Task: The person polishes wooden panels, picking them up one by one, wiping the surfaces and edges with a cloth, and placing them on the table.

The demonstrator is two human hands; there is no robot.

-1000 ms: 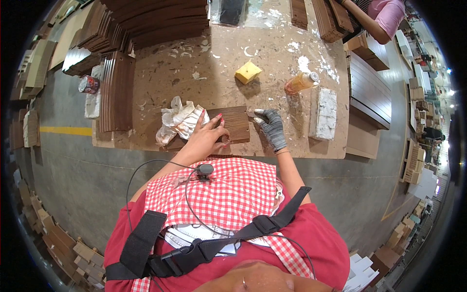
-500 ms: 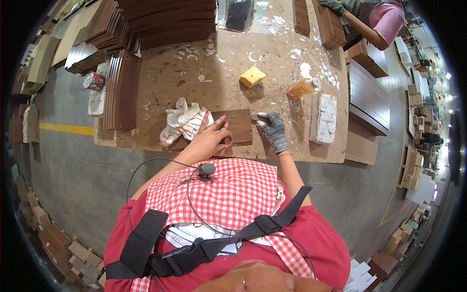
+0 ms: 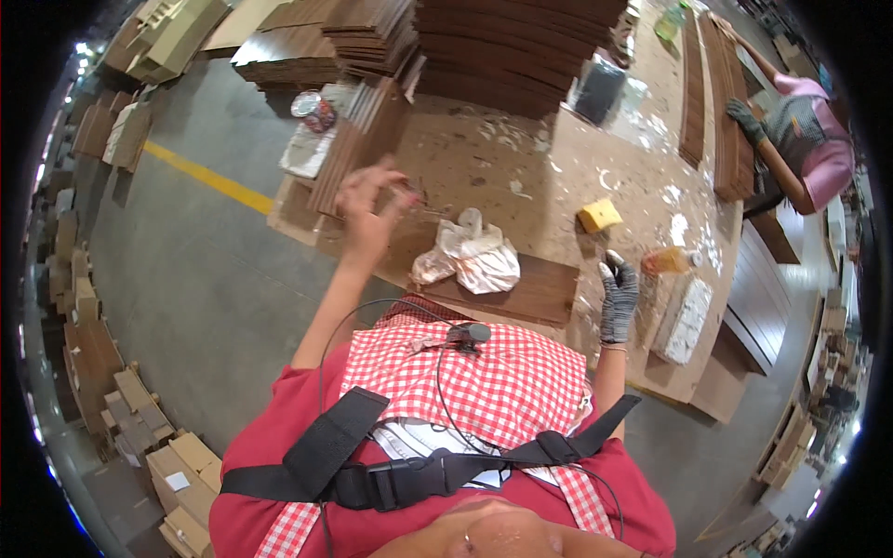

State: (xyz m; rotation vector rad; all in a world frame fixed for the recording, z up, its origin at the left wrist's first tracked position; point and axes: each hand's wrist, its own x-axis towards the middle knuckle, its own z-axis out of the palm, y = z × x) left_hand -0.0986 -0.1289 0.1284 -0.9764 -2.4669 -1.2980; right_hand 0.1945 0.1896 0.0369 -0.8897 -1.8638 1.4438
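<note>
My bare left hand (image 3: pixel 374 206) is raised over the table's left side, beside a leaning row of brown boards (image 3: pixel 367 135). Its thumb and fingers curl toward each other, slightly blurred; whatever may be between them is too small to name. My right hand (image 3: pixel 619 299), in a grey glove with pale fingertips, is held closed just right of a flat brown board (image 3: pixel 549 286). I cannot make out what its fingertips pinch. A crumpled, stained white cloth (image 3: pixel 476 259) lies on that board. Beyond the right hand sits a yellow sponge-like block (image 3: pixel 599 216).
A bottle of orange liquid (image 3: pixel 666 260) and a white marbled block (image 3: pixel 684 321) are to the right. Tall board stacks (image 3: pixel 516 56) stand at the back, a tin (image 3: pixel 313 112) at the left. Across the table's far right, a co-worker (image 3: pixel 802 139) handles long boards (image 3: pixel 730 121).
My left hand has left the board and cloth and moved up and left toward the leaning boards. My right hand stays near the board's right end. The view has turned and shifted left.
</note>
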